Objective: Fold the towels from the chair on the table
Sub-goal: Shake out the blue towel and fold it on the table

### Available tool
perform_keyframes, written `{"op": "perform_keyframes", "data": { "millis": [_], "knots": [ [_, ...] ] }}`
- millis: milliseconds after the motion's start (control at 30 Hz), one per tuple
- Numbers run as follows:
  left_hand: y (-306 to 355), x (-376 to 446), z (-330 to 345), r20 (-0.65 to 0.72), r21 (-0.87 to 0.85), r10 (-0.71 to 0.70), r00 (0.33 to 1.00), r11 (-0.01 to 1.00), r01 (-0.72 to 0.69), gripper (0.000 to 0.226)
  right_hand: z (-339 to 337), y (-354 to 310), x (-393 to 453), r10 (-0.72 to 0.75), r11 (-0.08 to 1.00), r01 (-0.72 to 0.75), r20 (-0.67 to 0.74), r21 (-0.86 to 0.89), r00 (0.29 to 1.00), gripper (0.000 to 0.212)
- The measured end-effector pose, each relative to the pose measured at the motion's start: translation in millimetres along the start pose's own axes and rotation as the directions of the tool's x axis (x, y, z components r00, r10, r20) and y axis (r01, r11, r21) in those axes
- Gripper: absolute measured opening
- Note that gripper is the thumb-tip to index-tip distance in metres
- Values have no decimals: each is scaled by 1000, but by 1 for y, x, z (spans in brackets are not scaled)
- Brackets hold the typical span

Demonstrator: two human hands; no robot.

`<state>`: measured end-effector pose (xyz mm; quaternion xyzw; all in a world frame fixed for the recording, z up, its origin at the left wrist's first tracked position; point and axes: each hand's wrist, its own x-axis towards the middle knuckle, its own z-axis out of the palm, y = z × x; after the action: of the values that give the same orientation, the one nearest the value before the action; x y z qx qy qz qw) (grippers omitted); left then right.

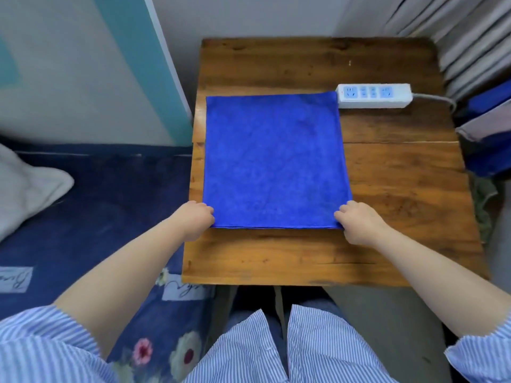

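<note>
A blue towel (pixel 273 161) lies flat and spread out on the wooden table (pixel 387 189), its far right corner touching a power strip. My left hand (pixel 195 219) pinches the towel's near left corner. My right hand (pixel 356 222) pinches the near right corner. Both corners stay low at the table surface. More towels, blue and grey (pixel 486 139), hang in a pile at the right edge of the view, beside the table.
A white power strip (pixel 373 95) with a grey cable lies at the table's far right. A bed with a dark blue floral cover (pixel 96 205) and a white pillow (pixel 25 186) stands to the left. Curtains (pixel 456 37) hang at the back right.
</note>
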<state>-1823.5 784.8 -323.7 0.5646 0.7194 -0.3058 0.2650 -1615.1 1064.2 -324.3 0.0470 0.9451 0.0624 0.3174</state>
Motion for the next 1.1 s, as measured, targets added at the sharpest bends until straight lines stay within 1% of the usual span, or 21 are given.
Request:
{"op": "perform_keyframes", "data": {
  "millis": [133, 267, 333, 433, 500, 533, 567, 600, 667, 700, 733, 767, 833, 867, 933, 1000, 1033, 1100],
  "knots": [
    [15, 0, 29, 4, 3, 34, 999, 999, -34, 29, 20, -16, -5, -9, 1000, 10, 28, -18, 1000, 30],
    [25, 3, 44, 34, -37, 54, 998, 998, -53, 32, 28, -25, -10, -21, 1000, 20, 66, 11, 998, 27],
    [29, 5, 44, 87, -35, 74, 993, 997, -71, 32, 30, -30, -13, -2, 999, -4, 105, 50, 994, 26],
    [29, 8, 33, 214, -32, 117, 970, 993, -113, 26, 24, -36, -14, 30, 997, -43, 190, 68, 981, 27],
    [26, 11, 20, 274, -96, 130, 953, 990, -108, 33, 16, -35, -11, 22, 997, -38, 254, 60, 967, 27],
    [24, 14, 11, 275, -137, 121, 954, 987, -86, 37, 10, -34, -8, 17, 997, -35, 265, 63, 964, 28],
    [23, 18, 1, 243, -171, 108, 964, 983, -67, 38, 3, -33, -3, 17, 996, -37, 251, 76, 968, 29],
    [22, 23, -8, 168, -188, 89, 982, 980, -57, 38, -5, -32, 3, 24, 995, -45, 212, 93, 977, 29],
    [21, 35, -26, -43, -239, 22, 999, 971, -31, 36, -19, -31, 18, 61, 985, -73, 80, 157, 995, 25],
    [21, 43, -35, -136, -305, -40, 990, 952, -4, 35, -25, -30, 28, 85, 975, -84, 4, 207, 996, 23],
    [20, 51, -43, -200, -387, -116, 973, 922, 31, 35, -30, -29, 39, 112, 958, -88, -72, 273, 991, 22],
    [18, 62, -52, -237, -473, -203, 950, 879, 70, 35, -35, -26, 53, 144, 931, -86, -141, 356, 979, 23],
    [16, 83, -65, -262, -625, -381, 887, 767, 145, 34, -47, -19, 85, 221, 864, -75, -241, 497, 945, 32],
    [17, 88, -68, -262, -685, -457, 850, 708, 170, 34, -53, -17, 96, 254, 841, -74, -271, 536, 928, 39],
    [12, 105, -73, -253, -761, -557, 791, 620, 193, 35, -63, -9, 128, 296, 811, -71, -303, 580, 906, 48],
    [2, 124, -77, -258, -793, -605, 754, 578, 192, 38, -71, 0, 160, 310, 801, -64, -321, 596, 895, 53],
    [-1, 129, -79, -276, -799, -620, 734, 573, 183, 40, -76, 2, 169, 307, 806, -57, -335, 589, 891, 54],
    [-11, 144, -82, -310, -787, -623, 718, 592, 174, 42, -81, 6, 190, 267, 830, -25, -357, 557, 895, 55]
  ]
}}
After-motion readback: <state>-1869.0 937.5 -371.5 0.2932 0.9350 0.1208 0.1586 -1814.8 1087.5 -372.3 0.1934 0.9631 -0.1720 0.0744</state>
